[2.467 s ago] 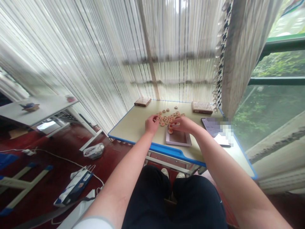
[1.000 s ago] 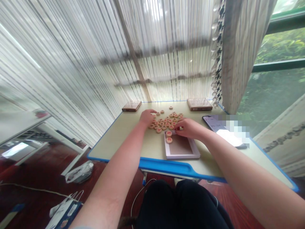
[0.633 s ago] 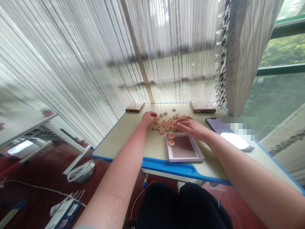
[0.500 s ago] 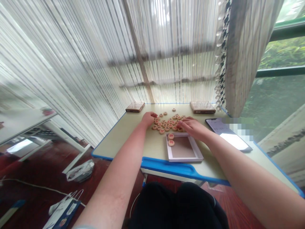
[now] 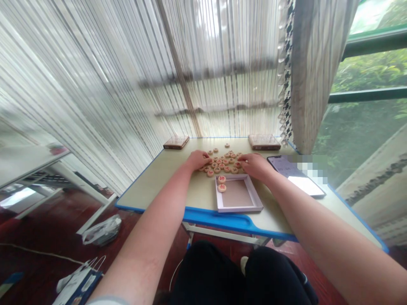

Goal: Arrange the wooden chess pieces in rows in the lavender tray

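Several round wooden chess discs (image 5: pixel 223 163) with red marks lie scattered on a pale desk (image 5: pixel 171 178) with a blue edge. My left hand (image 5: pixel 197 159) rests at the left side of the pile, fingers curled onto the discs. At the pile's right side my right hand (image 5: pixel 254 164) has its fingertips pinched on a disc. In front of the pile a shallow white box (image 5: pixel 238 198) holds two discs (image 5: pixel 221 183) in its far left corner.
A phone (image 5: pixel 295 176) lies to the right of my right arm. Two flat wooden boxes (image 5: pixel 176 142) (image 5: pixel 263 141) sit at the desk's back corners. Striped curtains hang behind. A plastic bag (image 5: pixel 101 229) and a paper bag (image 5: pixel 79 280) lie on the dark floor at left.
Two discs have been set in the white box since 2.5 s ago. My right hand moved from the box edge back onto the pile. The left hand stayed at the pile's left.
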Demonstrator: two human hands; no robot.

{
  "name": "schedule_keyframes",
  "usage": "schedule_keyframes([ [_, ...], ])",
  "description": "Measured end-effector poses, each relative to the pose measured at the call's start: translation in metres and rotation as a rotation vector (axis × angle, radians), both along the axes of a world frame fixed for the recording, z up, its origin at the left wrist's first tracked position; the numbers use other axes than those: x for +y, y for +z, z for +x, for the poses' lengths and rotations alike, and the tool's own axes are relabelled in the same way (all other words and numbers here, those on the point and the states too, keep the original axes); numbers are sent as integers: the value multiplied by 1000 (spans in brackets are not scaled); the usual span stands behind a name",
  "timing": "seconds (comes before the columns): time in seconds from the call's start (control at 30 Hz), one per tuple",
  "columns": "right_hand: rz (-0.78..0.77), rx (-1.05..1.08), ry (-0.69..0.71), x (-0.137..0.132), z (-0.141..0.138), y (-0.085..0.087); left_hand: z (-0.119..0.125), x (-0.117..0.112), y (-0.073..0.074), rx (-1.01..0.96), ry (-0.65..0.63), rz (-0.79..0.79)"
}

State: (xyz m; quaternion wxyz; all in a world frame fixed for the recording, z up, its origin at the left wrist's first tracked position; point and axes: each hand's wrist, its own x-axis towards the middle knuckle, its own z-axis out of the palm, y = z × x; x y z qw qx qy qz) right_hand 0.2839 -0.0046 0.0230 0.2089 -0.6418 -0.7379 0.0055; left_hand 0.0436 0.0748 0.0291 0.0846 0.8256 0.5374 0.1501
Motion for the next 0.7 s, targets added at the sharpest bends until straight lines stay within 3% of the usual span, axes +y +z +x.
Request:
schedule_keyframes([
  [0.1, 45, 32, -27, 1, 1, 1, 6, 1, -4, 72, 6, 91],
  [0.23, 3, 11, 40, -2, 1, 3, 10, 0, -7, 102, 30, 154],
  [0.5, -24, 41, 31, 0, 2, 1, 12, -4, -7, 39, 102, 197],
  [0.7, 3, 86, 6, 2, -2, 1, 13, -7, -7, 11, 85, 217],
])
